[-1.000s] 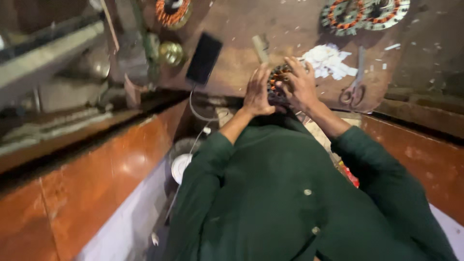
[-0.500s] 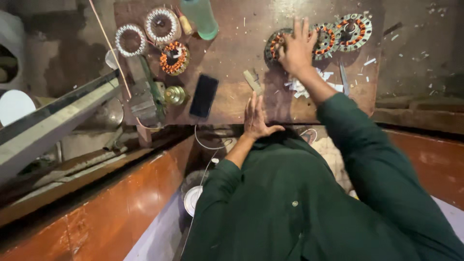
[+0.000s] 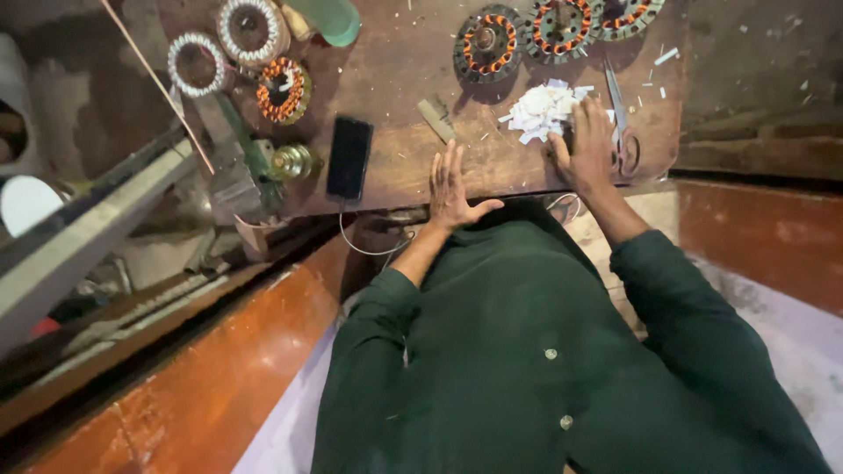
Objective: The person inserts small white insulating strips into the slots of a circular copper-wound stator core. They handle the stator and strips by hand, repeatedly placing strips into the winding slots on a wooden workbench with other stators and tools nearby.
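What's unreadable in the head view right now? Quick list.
- Right hand: covers whatever lies under its palm, beside the white paper scraps; cannot tell if it grips anything.
- Scissors: handles partly behind that hand.
- Green bottle and top stator rings: cut by the top edge.
- Left hand: flat on the wooden table, underside hidden.

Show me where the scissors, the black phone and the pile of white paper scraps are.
scissors (image 3: 618, 114), head view, on the blades.
black phone (image 3: 349, 158), head view, middle of its screen.
pile of white paper scraps (image 3: 543, 110), head view, centre of the heap.

One head-worn camera looks steeply down, fairly near, over the wooden workbench (image 3: 395, 79) edge.
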